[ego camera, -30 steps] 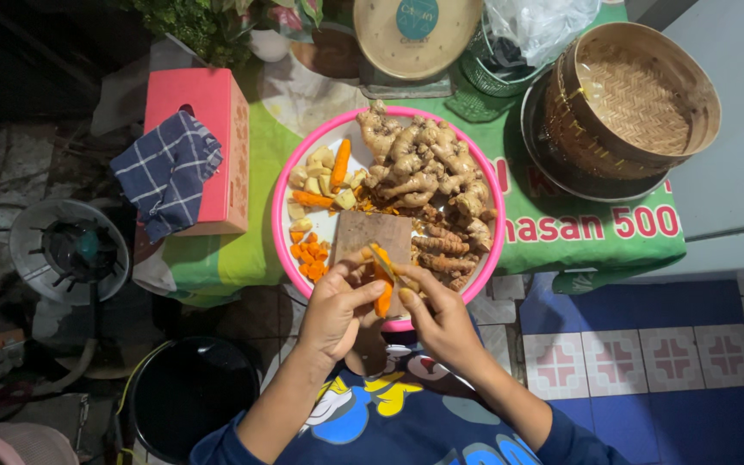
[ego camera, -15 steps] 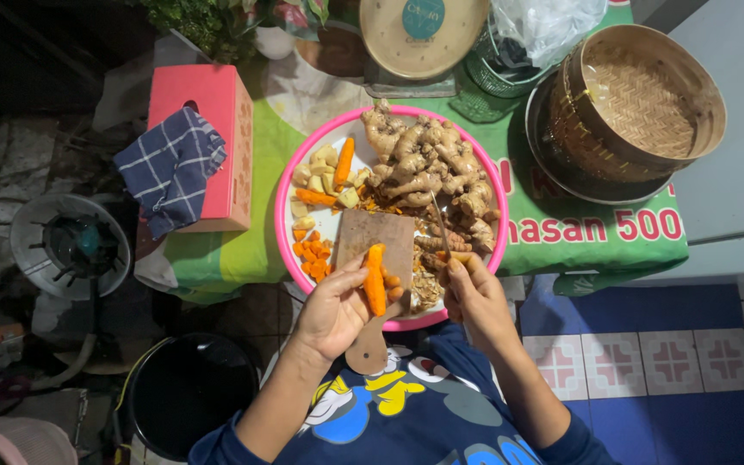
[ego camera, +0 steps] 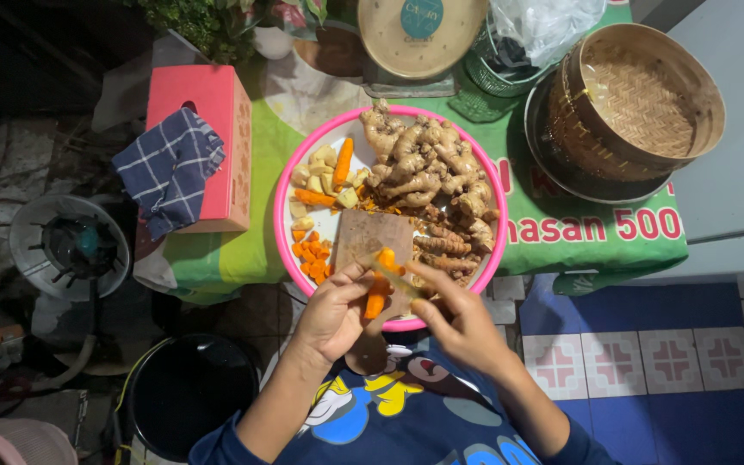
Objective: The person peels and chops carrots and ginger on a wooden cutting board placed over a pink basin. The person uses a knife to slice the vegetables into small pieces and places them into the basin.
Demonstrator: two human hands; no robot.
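Ginger heap [ego camera: 428,168] crowding the pink tray [ego camera: 284,185], red box [ego camera: 208,112] left, bamboo basket [ego camera: 639,99] right.

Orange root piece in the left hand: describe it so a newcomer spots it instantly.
Find the round pink tray on the green cloth. At its near rim, over the small brown cutting board, the left hand holds a peeled orange root piece. Unlike the chopped bits, it is long and whole.

Dark blue sleeves; cartoon-print shirt
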